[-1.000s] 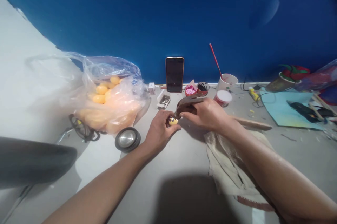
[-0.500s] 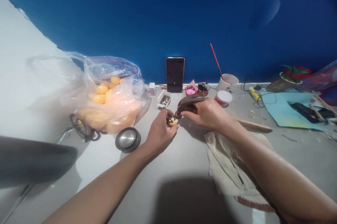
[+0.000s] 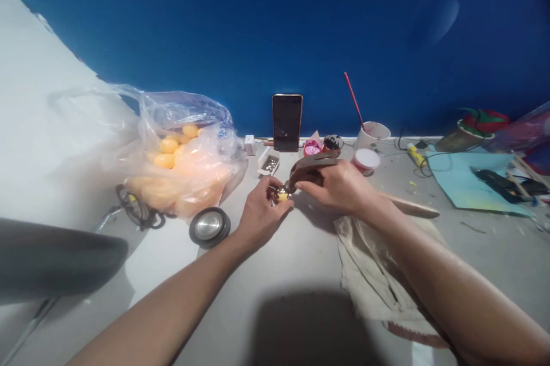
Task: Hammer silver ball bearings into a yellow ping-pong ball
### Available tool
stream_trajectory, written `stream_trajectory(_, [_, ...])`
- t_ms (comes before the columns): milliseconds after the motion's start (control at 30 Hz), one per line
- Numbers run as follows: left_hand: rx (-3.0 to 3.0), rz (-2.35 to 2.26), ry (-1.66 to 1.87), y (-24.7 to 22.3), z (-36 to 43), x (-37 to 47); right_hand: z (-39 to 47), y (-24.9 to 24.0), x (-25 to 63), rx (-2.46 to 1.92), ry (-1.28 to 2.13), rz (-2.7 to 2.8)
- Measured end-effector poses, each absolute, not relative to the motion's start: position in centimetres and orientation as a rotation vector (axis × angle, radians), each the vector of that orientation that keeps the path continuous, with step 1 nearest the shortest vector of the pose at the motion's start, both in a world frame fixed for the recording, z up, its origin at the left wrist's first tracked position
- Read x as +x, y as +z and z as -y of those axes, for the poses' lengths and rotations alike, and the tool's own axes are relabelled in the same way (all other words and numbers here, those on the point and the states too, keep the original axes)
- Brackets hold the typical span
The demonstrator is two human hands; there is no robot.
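Between its fingertips and thumb, my left hand [image 3: 263, 210] holds a small yellow ball [image 3: 283, 195] dotted with shiny metallic studs. My right hand [image 3: 344, 185] is closed around a dark curved metal tool [image 3: 308, 168], whose rounded tip touches or nearly touches the ball's upper right side. Just beyond the ball lies an open small white box [image 3: 270, 164] with shiny metal pieces inside. Behind it a phone [image 3: 287, 123] stands upright against the blue wall.
A clear plastic bag [image 3: 184, 165] of yellow balls stands left, near a round metal-topped lid [image 3: 209, 227]. A cloth [image 3: 365, 263] lies under my right forearm. Farther right are a white cup [image 3: 370, 134], a red-sided jar [image 3: 365, 161] and blue paper [image 3: 459, 183].
The tool's tip and the ball have come slightly closer together, and the ball appears turned a little in my left fingers. The whole view has shifted slightly.
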State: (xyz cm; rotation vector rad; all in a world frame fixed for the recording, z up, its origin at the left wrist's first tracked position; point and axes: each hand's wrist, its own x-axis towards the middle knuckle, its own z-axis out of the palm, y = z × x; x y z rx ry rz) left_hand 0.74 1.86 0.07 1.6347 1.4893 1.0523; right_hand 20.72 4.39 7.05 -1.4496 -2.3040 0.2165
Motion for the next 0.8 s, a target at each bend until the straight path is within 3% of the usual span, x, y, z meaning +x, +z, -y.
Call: stream_trajectory(800, [1.449,-1.231,1.087,0.7,-1.8,1.0,-3.3,7.8,20.8,-1.296,-0.031,2.296])
